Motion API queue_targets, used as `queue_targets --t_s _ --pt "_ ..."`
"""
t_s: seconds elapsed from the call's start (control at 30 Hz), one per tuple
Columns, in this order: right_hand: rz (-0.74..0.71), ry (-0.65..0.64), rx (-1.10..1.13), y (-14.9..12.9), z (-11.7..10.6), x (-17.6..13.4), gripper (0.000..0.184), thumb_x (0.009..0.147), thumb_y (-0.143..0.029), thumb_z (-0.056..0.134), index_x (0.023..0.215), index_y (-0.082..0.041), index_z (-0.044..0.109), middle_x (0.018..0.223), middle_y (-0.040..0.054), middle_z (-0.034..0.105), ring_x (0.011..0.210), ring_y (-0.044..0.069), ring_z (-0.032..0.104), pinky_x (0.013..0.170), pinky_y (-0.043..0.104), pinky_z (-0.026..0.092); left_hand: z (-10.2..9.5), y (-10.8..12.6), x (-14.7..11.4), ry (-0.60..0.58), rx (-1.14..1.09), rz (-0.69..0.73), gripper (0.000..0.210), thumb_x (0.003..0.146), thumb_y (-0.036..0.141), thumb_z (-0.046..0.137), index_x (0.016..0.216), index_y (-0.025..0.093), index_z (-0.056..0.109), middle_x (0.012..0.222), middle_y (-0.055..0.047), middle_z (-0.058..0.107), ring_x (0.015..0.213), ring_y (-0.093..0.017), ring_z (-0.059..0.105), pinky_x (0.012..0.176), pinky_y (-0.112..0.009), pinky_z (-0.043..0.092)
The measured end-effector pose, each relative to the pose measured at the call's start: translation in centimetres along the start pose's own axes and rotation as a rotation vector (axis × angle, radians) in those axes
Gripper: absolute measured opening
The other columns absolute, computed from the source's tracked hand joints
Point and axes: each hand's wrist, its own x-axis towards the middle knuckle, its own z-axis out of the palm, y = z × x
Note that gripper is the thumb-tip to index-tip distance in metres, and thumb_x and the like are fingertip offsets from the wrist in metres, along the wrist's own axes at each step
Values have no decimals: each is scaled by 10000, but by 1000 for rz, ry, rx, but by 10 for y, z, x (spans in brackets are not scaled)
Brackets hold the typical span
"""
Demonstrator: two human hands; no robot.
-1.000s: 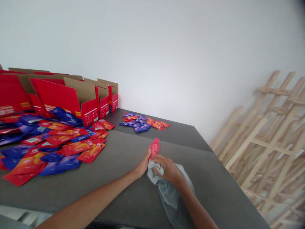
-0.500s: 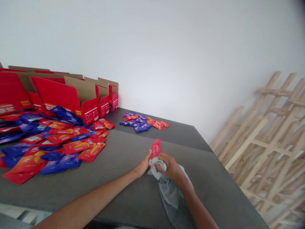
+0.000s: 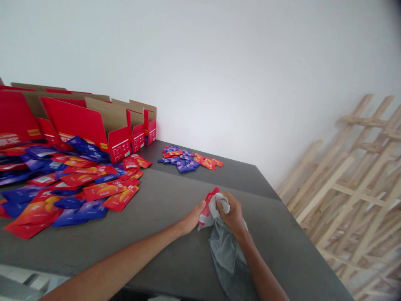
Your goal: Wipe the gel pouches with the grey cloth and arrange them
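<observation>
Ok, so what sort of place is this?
Probably a workroom or packing area: open red cartons stand behind a heap of red and blue pouches on a dark table, with wooden frames off to the right.

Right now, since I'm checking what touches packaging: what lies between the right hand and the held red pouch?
In the head view, the grey cloth lies there, bunched in the right hand against the red pouch.

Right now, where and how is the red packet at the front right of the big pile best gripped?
Probably by its right edge, pinched from above and below, coming in low from the right. The red packet lies nearly flat, and that edge faces bare table, while other packets crowd its left.
</observation>
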Motion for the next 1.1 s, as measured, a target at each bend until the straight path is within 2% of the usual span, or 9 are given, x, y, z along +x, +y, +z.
queue_targets --t_s 0.13,0.2,0.3,0.53,0.63,0.8,0.87,0.93,1.1 --pt "-167 -350 80 -14 4 -3 125 942 -276 579 1008 -229 675 949 45 701 881 194 675 800 290 528 -7 -5 7 102 -115 -18 716 815 779 529 1009 117 723 1004 -126 745 1093 -301 648 1095 -449 390" --pt "-212 -437 98 -17 5 -4 153 941 -272 586 1059 -244 678 1017 47 711 957 202 683 851 299 531 -10 -6 8 137 -155 -26 719 822 785 507 979 119 727 994 -125 745 1091 -298 647 1077 -440 404" --pt "-165 -362 46 -13 5 -5 158 937 -277 587 1061 -241 678 1008 53 711 933 208 683 830 308 535 -9 -6 7 132 -123 -29 662 835 751 535 977 138 740 1010 -119 747 1067 -286 654 1052 -415 422" --pt "44 80 -22 6 -4 1 187 968 -316 507 995 -214 661 906 56 693 820 204 656 762 316 520 1 3 -2 -30 43 28 553 876 646 579 1119 175 739 1145 -111 731 1161 -266 617 1107 -365 377" --pt "20 29 -1 4 -4 2 175 963 -311 525 989 -211 667 890 53 692 805 198 656 747 306 519 -1 -1 0 -5 -6 5 580 857 671 585 1119 176 735 1129 -108 736 1141 -268 630 1099 -373 386" --pt "-145 -358 105 -9 4 -3 120 926 -291 601 992 -224 675 926 42 712 838 187 674 772 285 529 -9 -8 8 74 -160 -42 668 840 741 535 1041 136 735 1020 -116 752 1085 -286 658 1082 -427 401" --pt "-175 -410 112 -9 7 -5 151 920 -290 609 1045 -234 674 997 48 722 904 198 684 819 301 533 -9 -6 9 100 -177 -37 675 860 739 499 1027 130 735 1003 -122 751 1093 -290 656 1084 -437 400" --pt "-143 -351 55 -6 8 -6 160 926 -303 600 1052 -233 672 1001 55 722 905 206 686 819 314 537 -8 -4 7 107 -141 -30 679 853 743 504 1036 130 733 1000 -123 751 1092 -296 656 1084 -442 400" --pt "18 -21 -27 9 1 -2 187 970 -340 533 1025 -219 666 932 61 707 853 210 670 786 321 529 -5 -1 1 56 46 -2 618 856 705 554 1105 168 733 1072 -98 748 1117 -299 633 1096 -415 390"
